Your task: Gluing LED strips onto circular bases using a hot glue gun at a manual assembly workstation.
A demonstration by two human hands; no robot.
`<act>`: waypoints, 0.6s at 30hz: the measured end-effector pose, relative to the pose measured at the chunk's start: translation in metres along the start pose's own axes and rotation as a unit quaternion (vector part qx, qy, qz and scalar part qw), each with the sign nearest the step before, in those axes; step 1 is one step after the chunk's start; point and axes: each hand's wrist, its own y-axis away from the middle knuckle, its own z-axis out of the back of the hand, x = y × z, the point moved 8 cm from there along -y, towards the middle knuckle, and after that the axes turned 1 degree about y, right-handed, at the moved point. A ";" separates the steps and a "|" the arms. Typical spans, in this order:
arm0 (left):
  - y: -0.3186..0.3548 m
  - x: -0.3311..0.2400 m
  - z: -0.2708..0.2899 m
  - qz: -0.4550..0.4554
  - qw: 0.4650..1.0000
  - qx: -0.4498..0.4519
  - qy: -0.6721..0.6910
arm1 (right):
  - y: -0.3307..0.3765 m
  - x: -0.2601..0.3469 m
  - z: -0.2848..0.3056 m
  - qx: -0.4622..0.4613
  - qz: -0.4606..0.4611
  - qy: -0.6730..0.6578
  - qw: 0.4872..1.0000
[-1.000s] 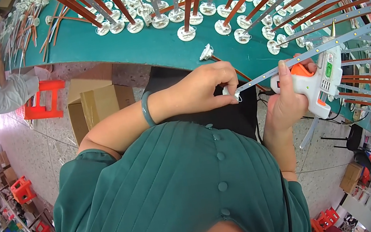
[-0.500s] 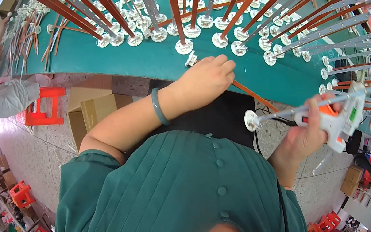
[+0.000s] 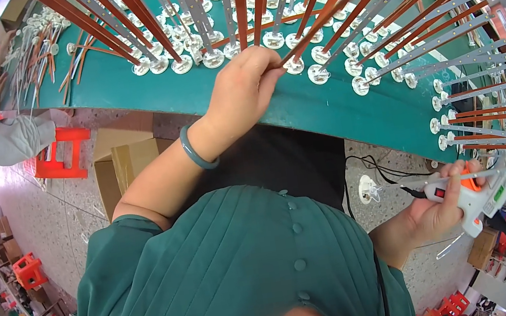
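Observation:
My left hand is over the near edge of the green table, its fingers pinched on the lower end of a thin brown strip. That strip leans up and to the right; its lower tip is hidden behind the hand. Off the table's right front edge, my right hand grips a white and orange hot glue gun, nozzle pointing up and right. The same hand also holds a pale strip with a round white base at its left end. Many strips on round white bases stand close beyond my left hand.
The green table curves around in front of me. Loose strips lie heaped at its far left, near another person and a red stool. An open cardboard box is on the floor; black cables hang below the table edge.
My left hand has moved up and left, and its brown strip has swung from pointing down-right to up-right. My right hand has shifted slightly right and down with the glue gun and pale strip.

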 end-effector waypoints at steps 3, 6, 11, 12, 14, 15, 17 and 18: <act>0.001 0.008 0.002 0.026 0.999 -0.031 0.026 | 0.006 -0.009 -0.006 -0.001 -0.021 -0.025 0.999; 0.000 0.009 0.003 0.006 0.999 -0.047 0.009 | 0.008 -0.021 -0.002 -0.033 -0.055 0.012 0.998; 0.001 0.010 0.001 0.028 0.998 -0.047 0.013 | 0.009 -0.031 0.000 -0.013 -0.065 0.000 0.998; 0.001 0.009 0.002 0.034 0.998 -0.052 0.017 | 0.010 -0.031 -0.002 -0.013 -0.065 0.000 0.998; 0.001 0.005 0.002 0.031 0.998 -0.052 0.011 | 0.013 -0.031 -0.007 -0.023 -0.068 0.003 0.997; 0.001 0.003 0.003 0.028 0.998 -0.052 0.006 | 0.013 -0.033 -0.008 -0.023 -0.069 0.004 0.997; 0.002 0.001 0.004 0.022 0.998 -0.056 -0.004 | 0.014 -0.039 -0.009 -0.024 -0.084 -0.007 0.996; 0.002 -0.001 0.005 0.016 0.998 -0.061 -0.014 | 0.014 -0.042 -0.012 -0.025 -0.086 -0.006 0.996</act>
